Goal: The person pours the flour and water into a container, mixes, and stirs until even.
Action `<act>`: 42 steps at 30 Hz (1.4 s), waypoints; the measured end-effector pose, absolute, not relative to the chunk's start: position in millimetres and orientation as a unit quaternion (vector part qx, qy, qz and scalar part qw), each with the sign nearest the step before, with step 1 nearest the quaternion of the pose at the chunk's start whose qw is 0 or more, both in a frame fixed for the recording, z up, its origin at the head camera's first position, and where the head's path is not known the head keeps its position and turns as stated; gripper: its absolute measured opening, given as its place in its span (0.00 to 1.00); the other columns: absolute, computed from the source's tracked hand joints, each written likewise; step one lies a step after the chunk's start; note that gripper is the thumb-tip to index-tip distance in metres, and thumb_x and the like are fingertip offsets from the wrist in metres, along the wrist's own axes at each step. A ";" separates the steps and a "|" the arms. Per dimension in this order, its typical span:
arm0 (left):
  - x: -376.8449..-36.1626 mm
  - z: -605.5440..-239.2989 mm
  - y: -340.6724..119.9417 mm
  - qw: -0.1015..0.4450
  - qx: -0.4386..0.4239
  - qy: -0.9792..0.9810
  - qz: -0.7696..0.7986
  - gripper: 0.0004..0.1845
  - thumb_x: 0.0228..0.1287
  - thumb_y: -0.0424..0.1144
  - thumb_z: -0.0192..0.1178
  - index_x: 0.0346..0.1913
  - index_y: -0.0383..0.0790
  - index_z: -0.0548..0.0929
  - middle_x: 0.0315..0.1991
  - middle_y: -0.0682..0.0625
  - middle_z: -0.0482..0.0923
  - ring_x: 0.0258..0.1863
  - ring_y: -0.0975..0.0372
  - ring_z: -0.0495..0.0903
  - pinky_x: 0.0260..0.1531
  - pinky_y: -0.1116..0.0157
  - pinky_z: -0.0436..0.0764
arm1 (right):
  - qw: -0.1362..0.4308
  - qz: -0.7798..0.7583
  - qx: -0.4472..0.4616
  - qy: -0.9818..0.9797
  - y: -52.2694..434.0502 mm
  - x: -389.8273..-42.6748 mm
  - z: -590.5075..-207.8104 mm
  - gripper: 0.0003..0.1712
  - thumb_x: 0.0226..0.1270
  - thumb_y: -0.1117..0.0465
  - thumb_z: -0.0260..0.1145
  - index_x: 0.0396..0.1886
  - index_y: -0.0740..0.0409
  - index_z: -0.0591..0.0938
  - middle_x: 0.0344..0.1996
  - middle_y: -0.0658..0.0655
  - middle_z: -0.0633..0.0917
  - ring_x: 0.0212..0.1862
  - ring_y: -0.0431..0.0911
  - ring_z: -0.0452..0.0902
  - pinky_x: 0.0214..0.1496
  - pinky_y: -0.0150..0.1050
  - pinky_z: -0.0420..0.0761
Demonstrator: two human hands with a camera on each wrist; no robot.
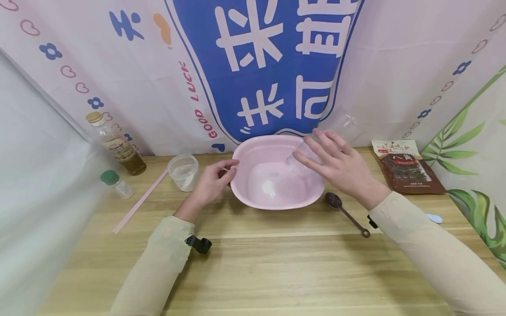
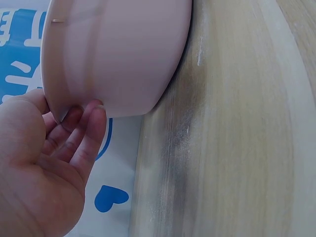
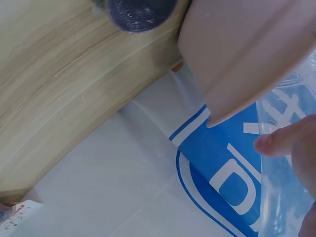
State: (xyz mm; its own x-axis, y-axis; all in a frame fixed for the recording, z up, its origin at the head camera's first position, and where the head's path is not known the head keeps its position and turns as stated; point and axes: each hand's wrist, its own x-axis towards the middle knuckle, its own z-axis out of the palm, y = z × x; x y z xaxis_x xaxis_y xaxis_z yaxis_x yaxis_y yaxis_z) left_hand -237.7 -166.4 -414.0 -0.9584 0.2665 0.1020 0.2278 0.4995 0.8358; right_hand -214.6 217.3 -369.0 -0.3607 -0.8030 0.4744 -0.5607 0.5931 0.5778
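Observation:
A pink oval plastic basin (image 1: pixel 257 186) stands on the wooden table, against the printed cloth. My left hand (image 1: pixel 209 186) holds its left rim; in the left wrist view the thumb and fingers pinch the rim from both sides. Over the basin's right side, my right hand (image 1: pixel 340 169) grips a clear plastic cup (image 1: pixel 297 166), tilted with its lower end above the basin. The right wrist view shows the thumb against the transparent wall of this cup (image 3: pixel 276 192). Whether anything is inside the cup I cannot tell. Some clear liquid seems to shine in the basin's bottom.
A brown measuring spoon (image 1: pixel 345 213) lies right of the basin, near a brown seasoning packet (image 1: pixel 407 171). To the left are a tub of white powder (image 1: pixel 183 173), pink chopsticks (image 1: pixel 140 202), a green-capped shaker (image 1: pixel 117 184) and an oil bottle (image 1: pixel 122 151). The cloth (image 1: pixel 158 87) hangs behind.

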 end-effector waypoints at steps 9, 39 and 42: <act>-238.5 -414.0 -166.5 0.024 0.142 0.866 0.479 0.20 0.84 0.42 0.58 0.70 0.38 0.83 0.53 0.37 0.86 0.40 0.56 0.85 0.41 0.63 0.90 | 0.393 -0.169 0.458 -0.780 220.0 -222.5 -375.3 0.45 0.64 0.79 0.65 0.79 0.48 0.74 0.78 0.66 0.74 0.79 0.63 0.67 0.84 0.53 0.68; -238.8 -415.0 -166.7 0.026 0.137 0.864 0.483 0.20 0.83 0.42 0.58 0.70 0.39 0.83 0.52 0.37 0.86 0.39 0.56 0.84 0.38 0.68 0.88 | 0.395 -0.083 0.394 -0.826 228.3 -217.2 -378.3 0.41 0.70 0.78 0.60 0.79 0.44 0.73 0.72 0.68 0.74 0.74 0.67 0.66 0.77 0.62 0.68; -238.5 -414.8 -166.5 0.025 0.138 0.864 0.484 0.20 0.84 0.42 0.58 0.70 0.38 0.83 0.52 0.37 0.86 0.39 0.56 0.84 0.39 0.66 0.88 | 0.396 -0.083 0.388 -0.828 229.4 -216.2 -377.1 0.41 0.71 0.78 0.59 0.79 0.44 0.73 0.72 0.68 0.74 0.74 0.67 0.66 0.77 0.62 0.68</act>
State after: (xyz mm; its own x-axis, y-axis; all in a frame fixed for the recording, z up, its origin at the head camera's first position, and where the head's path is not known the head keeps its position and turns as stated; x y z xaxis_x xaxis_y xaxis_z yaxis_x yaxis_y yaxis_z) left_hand -238.5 -166.5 -414.8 -0.9604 0.2630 0.0916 0.2156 0.4939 0.8424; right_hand -216.2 229.4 -377.1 -0.3858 -0.7078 0.5918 -0.5767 0.6857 0.4441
